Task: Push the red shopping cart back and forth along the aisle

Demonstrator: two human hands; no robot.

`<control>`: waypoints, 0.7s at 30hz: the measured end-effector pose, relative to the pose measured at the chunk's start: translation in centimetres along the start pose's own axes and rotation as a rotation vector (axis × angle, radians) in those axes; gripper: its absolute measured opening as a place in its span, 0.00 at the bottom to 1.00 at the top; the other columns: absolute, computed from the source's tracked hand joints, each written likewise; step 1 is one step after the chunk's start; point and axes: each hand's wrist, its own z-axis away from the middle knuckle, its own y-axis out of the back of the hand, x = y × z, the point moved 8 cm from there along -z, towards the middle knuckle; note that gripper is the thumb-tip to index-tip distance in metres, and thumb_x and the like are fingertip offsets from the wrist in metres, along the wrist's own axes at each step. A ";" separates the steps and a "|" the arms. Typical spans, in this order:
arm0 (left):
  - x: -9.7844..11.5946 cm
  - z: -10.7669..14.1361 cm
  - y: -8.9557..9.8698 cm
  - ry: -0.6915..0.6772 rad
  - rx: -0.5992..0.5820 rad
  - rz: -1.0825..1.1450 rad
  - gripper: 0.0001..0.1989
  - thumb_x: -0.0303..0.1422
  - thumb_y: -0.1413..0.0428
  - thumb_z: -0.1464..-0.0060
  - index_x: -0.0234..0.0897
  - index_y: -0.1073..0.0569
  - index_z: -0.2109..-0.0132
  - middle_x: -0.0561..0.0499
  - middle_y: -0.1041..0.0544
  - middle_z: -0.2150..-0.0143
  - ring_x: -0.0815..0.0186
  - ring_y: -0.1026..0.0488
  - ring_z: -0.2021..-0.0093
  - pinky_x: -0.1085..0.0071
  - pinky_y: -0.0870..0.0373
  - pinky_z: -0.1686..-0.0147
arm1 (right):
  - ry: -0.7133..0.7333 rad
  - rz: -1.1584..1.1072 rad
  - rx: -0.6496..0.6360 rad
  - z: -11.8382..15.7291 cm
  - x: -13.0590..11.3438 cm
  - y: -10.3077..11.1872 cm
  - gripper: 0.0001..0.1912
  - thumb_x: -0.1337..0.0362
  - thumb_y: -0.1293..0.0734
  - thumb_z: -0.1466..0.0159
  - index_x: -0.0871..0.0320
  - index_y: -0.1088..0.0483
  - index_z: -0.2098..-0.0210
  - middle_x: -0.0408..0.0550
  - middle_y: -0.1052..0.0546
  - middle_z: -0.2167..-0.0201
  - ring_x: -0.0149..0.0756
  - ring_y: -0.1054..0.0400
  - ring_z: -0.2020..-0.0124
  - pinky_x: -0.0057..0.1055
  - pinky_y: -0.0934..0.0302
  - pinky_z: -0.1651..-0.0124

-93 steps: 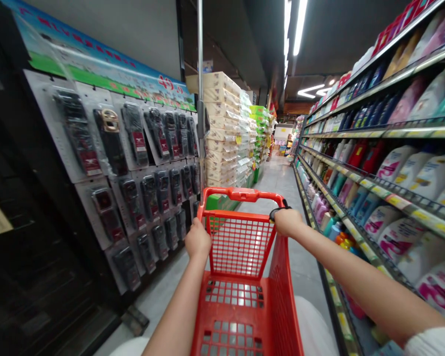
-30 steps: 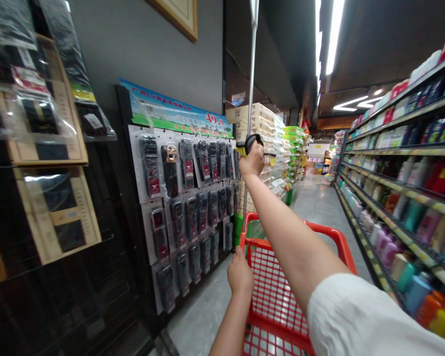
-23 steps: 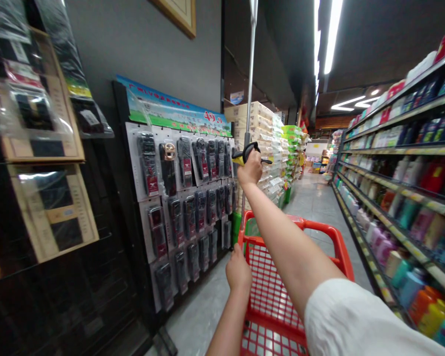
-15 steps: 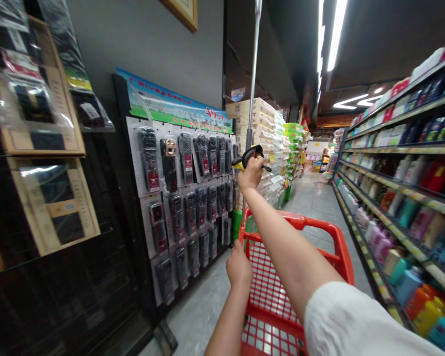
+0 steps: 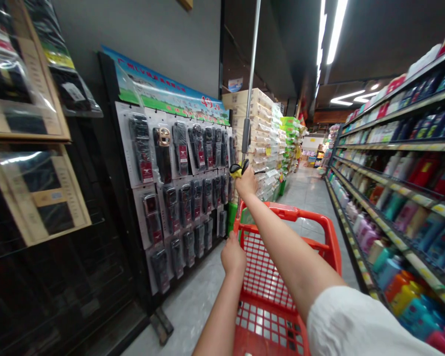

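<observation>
My right hand [image 5: 246, 184] is closed around a black-and-yellow clamp-like piece [image 5: 237, 171] beside a thin upright metal pole [image 5: 252, 64]. A dark grey sleeve [image 5: 246, 134] sits on the pole just above that hand. Lower down, my left hand [image 5: 233, 254] is wrapped round the left edge of a red plastic shopping basket cart [image 5: 300, 215], close to where the pole meets its corner. The fingertips of both hands are partly hidden. Inside the cart, only bare grid wall and floor show.
On the left stands a rack of packaged belts [image 5: 178, 202] under a blue-green sign [image 5: 170, 89]. Boxed goods [image 5: 33, 193] hang nearer. Stacked packs [image 5: 261, 118] line the aisle ahead. Shelves of bottles [image 5: 400, 212] run along the right, beside the grey tiled floor [image 5: 304, 198].
My right hand and the black-and-yellow piece have slid down along the pole, away from the grey sleeve. My left hand keeps its hold on the cart edge. The view has shifted slightly.
</observation>
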 end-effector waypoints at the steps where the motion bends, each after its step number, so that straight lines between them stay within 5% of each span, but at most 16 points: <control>1: 0.0 0.0 0.0 0.000 0.002 0.001 0.16 0.27 0.58 0.37 0.36 0.34 0.45 0.42 0.21 0.55 0.59 0.22 0.56 0.69 0.32 0.61 | 0.006 0.008 -0.016 0.2 0.2 -0.2 0.22 0.70 0.42 0.40 0.59 0.40 0.45 0.58 0.30 0.48 0.48 0.32 0.49 0.43 0.38 0.49; 15: 0.3 0.3 0.2 0.011 0.012 -0.029 0.16 0.22 0.59 0.38 0.31 0.34 0.47 0.38 0.21 0.55 0.59 0.22 0.53 0.70 0.32 0.59 | 0.034 0.066 -0.276 6.8 6.3 -5.6 0.20 0.70 0.42 0.39 0.57 0.36 0.48 0.53 0.26 0.51 0.43 0.31 0.51 0.34 0.39 0.51; 21: 0.3 0.2 0.2 0.008 0.031 -0.010 0.15 0.26 0.58 0.37 0.30 0.34 0.47 0.36 0.21 0.56 0.57 0.22 0.54 0.69 0.31 0.60 | 0.102 0.136 -0.300 9.0 7.6 -5.8 0.24 0.74 0.40 0.42 0.58 0.35 0.46 0.54 0.28 0.47 0.42 0.34 0.47 0.35 0.41 0.45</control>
